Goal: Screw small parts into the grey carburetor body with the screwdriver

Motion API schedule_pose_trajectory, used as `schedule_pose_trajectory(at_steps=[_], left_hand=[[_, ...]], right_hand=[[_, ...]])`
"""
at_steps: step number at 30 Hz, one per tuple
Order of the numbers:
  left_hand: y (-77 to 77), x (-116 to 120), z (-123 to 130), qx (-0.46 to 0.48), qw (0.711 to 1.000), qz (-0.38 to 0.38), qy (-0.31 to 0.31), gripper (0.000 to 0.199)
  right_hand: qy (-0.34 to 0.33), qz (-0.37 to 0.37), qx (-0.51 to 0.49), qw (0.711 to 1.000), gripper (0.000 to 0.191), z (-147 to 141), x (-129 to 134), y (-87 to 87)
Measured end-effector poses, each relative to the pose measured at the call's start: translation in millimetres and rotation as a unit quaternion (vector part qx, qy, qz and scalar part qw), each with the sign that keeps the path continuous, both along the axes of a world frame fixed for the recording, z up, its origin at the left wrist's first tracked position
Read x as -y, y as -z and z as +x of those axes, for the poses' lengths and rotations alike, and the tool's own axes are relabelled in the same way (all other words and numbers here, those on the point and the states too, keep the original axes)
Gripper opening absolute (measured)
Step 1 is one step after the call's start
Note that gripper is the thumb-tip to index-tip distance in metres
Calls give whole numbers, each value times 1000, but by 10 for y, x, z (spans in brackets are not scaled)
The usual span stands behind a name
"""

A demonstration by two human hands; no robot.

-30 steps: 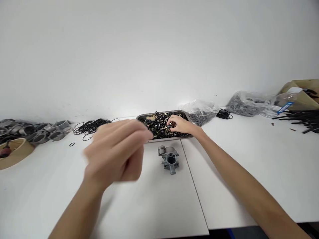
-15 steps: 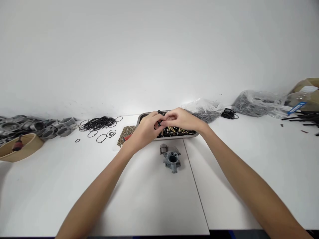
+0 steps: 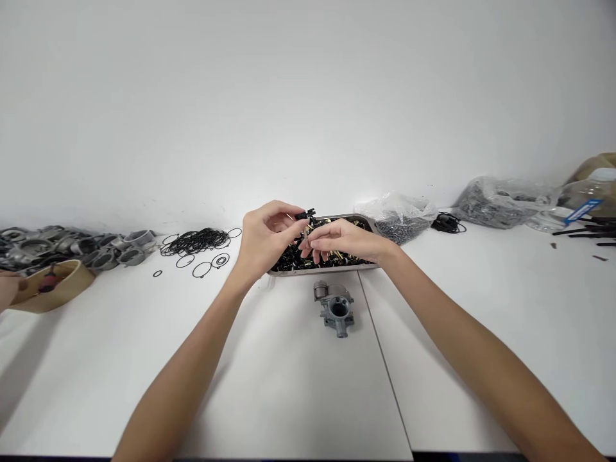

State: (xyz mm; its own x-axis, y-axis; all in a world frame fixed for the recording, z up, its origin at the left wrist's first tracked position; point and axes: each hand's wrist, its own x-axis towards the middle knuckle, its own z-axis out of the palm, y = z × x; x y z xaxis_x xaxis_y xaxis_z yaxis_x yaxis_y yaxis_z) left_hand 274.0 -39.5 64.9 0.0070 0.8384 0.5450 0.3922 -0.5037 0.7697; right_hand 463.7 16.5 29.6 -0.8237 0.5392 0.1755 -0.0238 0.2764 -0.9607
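Over the far side of the table, my left hand (image 3: 264, 240) pinches a small black part (image 3: 307, 213) between thumb and fingertips. Close beside it, my right hand (image 3: 349, 239) has its thumb and index finger closed on a small slim metallic piece (image 3: 307, 238), too small to identify. Below both hands lies a metal tray (image 3: 317, 272) filled with black and brass-coloured parts, partly covered by my fingers. A grey carburetor (image 3: 337, 309) rests on the table in front of the tray, its round bore facing up.
Black rubber rings (image 3: 195, 242) and grey metal castings (image 3: 129, 247) lie at left. Another person's hand (image 3: 6, 289) reaches to a tan container (image 3: 62, 285) holding a red-handled tool. Plastic bags of parts (image 3: 402, 221), black cords (image 3: 447, 222) and a clear bottle (image 3: 590, 192) stand right.
My hands have drawn apart, the left moving left and exposing the black part. Another person's hand has appeared at the left edge. The whole view has shifted slightly.
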Motion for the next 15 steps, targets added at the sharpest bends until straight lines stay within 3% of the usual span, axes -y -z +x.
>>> schedule_pose_trajectory(at_steps=[3,8,15], left_hand=[[-2,7,4,-1,1000,-4,15,17],[-24,11,3,-14,999,25,-15,16],[-41,11,-9,-8,999,41,-22,17]], right_hand=[[22,-29,-35,999,25,-72,43,21],[70,-40,-77,994,23,-126,56,36],[95,-46,-81,991,25,-94,33,15]])
